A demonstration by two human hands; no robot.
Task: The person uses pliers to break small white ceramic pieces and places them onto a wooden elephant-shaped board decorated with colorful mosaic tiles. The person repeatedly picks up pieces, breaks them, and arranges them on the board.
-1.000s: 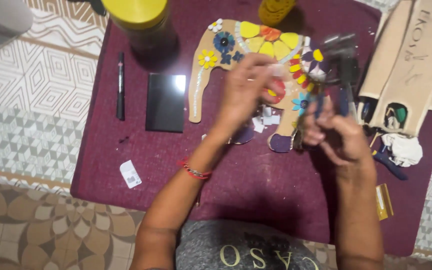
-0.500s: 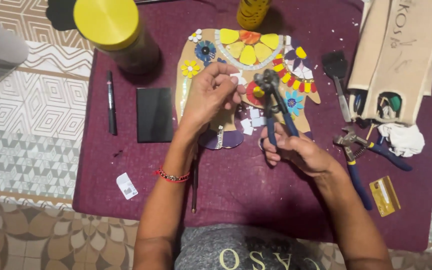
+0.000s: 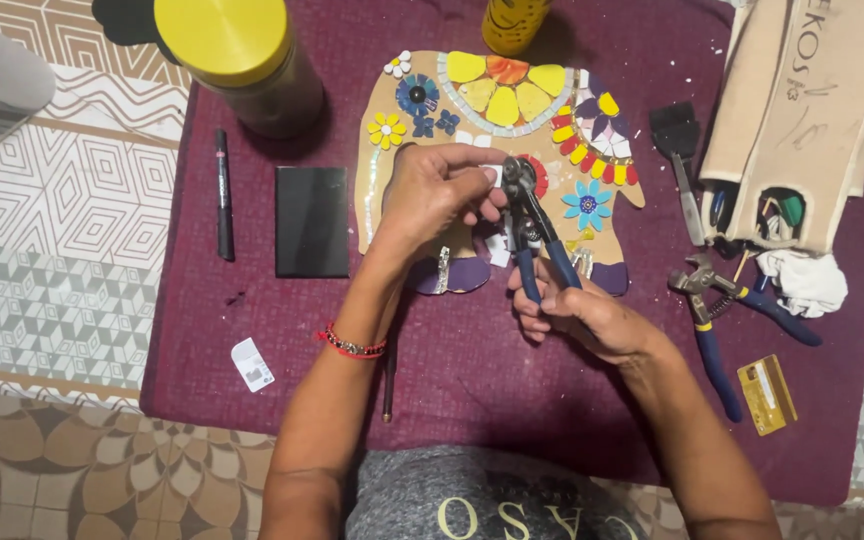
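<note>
Over the maroon cloth (image 3: 252, 330), right hand (image 3: 592, 320) was closed around the blue handles of the tile nippers (image 3: 532, 230), head pointing away from the body. Left hand (image 3: 432, 195) pinched a small pale tile piece (image 3: 493, 176) at the nipper head, fingers together on it. Whether the jaws had bitten yet, couldn't tell. All this sat right above the elephant-shaped mosaic board (image 3: 382, 210), near its red flower.

My take on doing the cut well: only the edge of the piece should sit in the jaws, squeeze steady, left fingertips clear of the wheels, and nip low so shards land on the cloth.

A second pair of pliers (image 3: 717, 310) lay to the right, near a tan tool roll (image 3: 792, 110). Black tile (image 3: 312, 220) and black pen (image 3: 223, 195) were to the left, yellow-lidded jar (image 3: 237, 50) at the top.
</note>
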